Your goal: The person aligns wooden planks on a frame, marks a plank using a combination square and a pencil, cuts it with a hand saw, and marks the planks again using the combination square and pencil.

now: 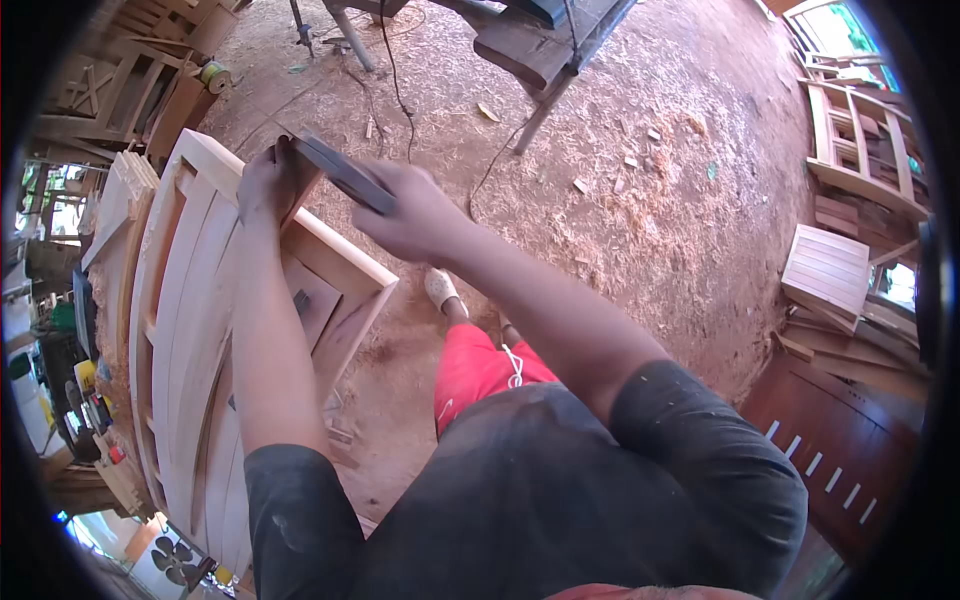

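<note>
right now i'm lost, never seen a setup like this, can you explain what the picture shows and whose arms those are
There's no machine here: the arms belong to a person wearing the camera on their head, so you look down past their own chest. The right hand grips a dark bar. The left hand is near the bar's far end, above a pale wooden frame; its exact grip is hidden. Wood shavings litter the floor.

Right fingers (pixel 402 184) around dark bar (pixel 345 174), wooden frame (pixel 345 250), shavings-strewn floor (pixel 640 250)
</note>
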`<state>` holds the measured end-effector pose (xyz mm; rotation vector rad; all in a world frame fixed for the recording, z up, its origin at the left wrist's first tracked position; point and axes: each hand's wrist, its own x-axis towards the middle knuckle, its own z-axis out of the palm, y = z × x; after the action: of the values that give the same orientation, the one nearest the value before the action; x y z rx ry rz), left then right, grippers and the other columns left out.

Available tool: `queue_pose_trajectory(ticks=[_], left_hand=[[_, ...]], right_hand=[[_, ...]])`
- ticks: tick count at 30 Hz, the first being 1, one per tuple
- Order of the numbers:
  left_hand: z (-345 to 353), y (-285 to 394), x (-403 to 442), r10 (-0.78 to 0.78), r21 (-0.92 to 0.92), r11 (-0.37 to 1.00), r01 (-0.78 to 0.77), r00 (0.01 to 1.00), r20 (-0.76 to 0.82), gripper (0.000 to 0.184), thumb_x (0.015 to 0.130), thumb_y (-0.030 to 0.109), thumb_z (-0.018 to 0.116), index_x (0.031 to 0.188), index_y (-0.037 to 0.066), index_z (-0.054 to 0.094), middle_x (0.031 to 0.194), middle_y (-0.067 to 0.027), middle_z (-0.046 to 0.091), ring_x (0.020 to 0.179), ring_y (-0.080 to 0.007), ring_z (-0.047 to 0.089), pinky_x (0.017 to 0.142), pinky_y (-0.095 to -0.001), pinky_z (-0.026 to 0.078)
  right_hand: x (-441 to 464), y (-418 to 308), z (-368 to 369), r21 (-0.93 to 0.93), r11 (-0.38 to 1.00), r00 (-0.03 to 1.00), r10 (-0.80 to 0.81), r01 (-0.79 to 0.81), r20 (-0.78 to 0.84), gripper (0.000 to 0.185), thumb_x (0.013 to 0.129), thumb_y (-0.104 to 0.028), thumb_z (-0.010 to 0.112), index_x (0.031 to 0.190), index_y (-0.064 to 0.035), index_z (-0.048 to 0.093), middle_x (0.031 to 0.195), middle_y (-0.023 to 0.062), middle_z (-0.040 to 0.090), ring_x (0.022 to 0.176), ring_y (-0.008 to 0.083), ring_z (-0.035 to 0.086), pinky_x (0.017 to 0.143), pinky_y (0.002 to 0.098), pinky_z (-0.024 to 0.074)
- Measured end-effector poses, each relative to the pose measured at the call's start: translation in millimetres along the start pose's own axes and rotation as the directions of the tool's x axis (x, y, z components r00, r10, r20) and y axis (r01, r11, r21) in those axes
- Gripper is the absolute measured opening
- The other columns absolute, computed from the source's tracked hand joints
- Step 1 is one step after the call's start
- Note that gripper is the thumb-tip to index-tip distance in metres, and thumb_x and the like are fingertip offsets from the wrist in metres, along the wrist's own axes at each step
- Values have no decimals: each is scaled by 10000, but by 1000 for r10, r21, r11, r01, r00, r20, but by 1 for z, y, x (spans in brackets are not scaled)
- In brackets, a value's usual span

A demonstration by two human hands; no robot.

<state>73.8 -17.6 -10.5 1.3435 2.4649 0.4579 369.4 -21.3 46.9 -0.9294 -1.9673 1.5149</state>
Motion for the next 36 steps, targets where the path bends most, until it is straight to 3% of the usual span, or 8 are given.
queue_pose_trajectory(ticks=[8,12,18,19,22,25,27,36], left_hand=[[-14,15,-8,-27,163,986,33,999,-40,642,1107,566,369,1255,88,771,1262,-272,729,1227,-500,659,1047,-571,514],[-6,11,-5,-11,124,992,16,999,-37,639,1109,549,365,1244,76,774,1260,-277,730,1217,-505,666,1052,-592,506],[-11,17,-8,-42,135,990,45,999,-26,642,1110,551,370,1237,60,764,1233,-288,729,1191,-512,668,1021,-582,516],[-13,23,-13,-59,109,992,62,998,-24,638,1111,548,378,1240,50,755,1223,-295,728,1185,-510,667,1006,-576,520],[-3,-2,5,91,127,988,-90,996,-7,684,1098,594,396,1206,22,755,1191,-307,732,1190,-526,657,1007,-572,513],[-5,5,-5,39,141,989,-35,999,-27,669,1105,572,365,1219,51,768,1224,-288,731,1195,-526,657,1024,-588,508],[-10,7,-5,0,156,988,6,999,-41,660,1113,555,344,1230,69,774,1246,-278,729,1199,-525,658,1035,-596,505],[-11,12,-7,1,176,984,9,998,-58,636,1115,545,354,1233,87,779,1225,-265,743,1197,-502,670,1021,-582,516]], right_hand=[[-139,-5,-46,93,995,999,27,-29,28,574,931,-175,684,1480,-83,547,946,201,712,843,373,737,814,458,571],[-237,-30,-95,71,961,958,257,-268,128,642,927,-94,688,1547,-69,525,971,117,724,843,221,744,816,374,569],[-102,25,-31,70,997,999,39,-40,23,561,897,-133,661,1450,-56,598,911,190,719,796,340,738,770,422,570],[-59,33,-9,81,994,996,-66,71,-54,525,901,-111,665,1420,-44,628,941,120,687,826,206,656,814,361,545],[-3,-1,0,50,997,997,64,-66,45,556,899,-153,693,1435,-38,602,931,139,693,815,231,655,804,402,541],[-41,9,-4,140,990,1000,-17,20,-25,559,902,-146,698,1445,-54,599,917,126,677,809,225,657,805,385,544],[-106,30,-18,134,991,999,-26,32,-44,597,898,-178,693,1477,-95,570,1006,210,738,889,431,732,846,459,575],[-194,37,-53,92,992,996,84,-87,30,628,888,-70,676,1507,-60,569,928,138,738,826,268,772,777,377,587]])
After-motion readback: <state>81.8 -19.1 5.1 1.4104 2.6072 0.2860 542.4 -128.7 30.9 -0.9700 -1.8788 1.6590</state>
